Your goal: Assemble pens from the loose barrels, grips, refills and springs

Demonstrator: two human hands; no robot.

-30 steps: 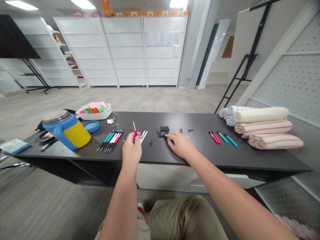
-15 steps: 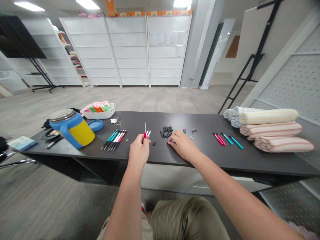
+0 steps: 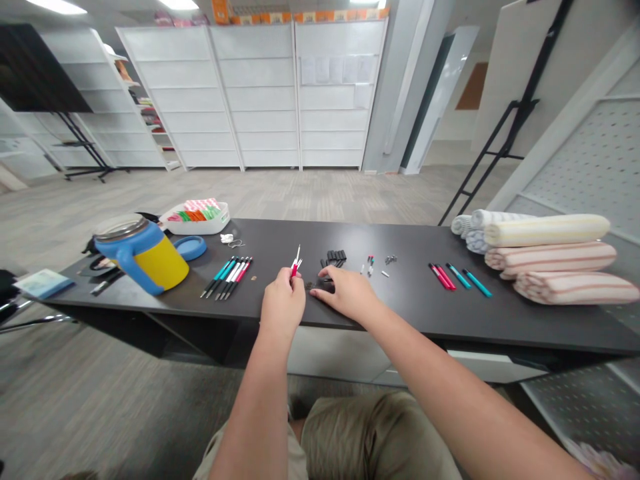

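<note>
My left hand point(image 3: 283, 300) is closed around a red pen part point(image 3: 294, 269), with a thin white tube pointing up from it. My right hand point(image 3: 353, 293) hovers low over the table, thumb and fingers apart. Small dark metal pieces point(image 3: 309, 285), perhaps springs, lie by its thumb, partly hidden. Black rubber grips point(image 3: 337, 255) lie just beyond its fingers, some covered by the hand. Left of my hands is a row of assembled pens point(image 3: 227, 279) in teal, black, white and red. Red pen barrels point(image 3: 443, 276) and teal pen barrels point(image 3: 469, 280) lie farther right.
On the dark table point(image 3: 280, 233) are small red-ended pieces point(image 3: 371, 259) and little metal parts point(image 3: 391, 259). A yellow-blue mug point(image 3: 163, 260), its blue lid point(image 3: 191, 248) and a white basket point(image 3: 200, 225) stand left. Rolled towels point(image 3: 547, 232) are stacked right.
My right hand has moved left from beside the black grips toward the small dark pieces, its fingers spreading. My left hand keeps the red pen part, now tilted slightly right.
</note>
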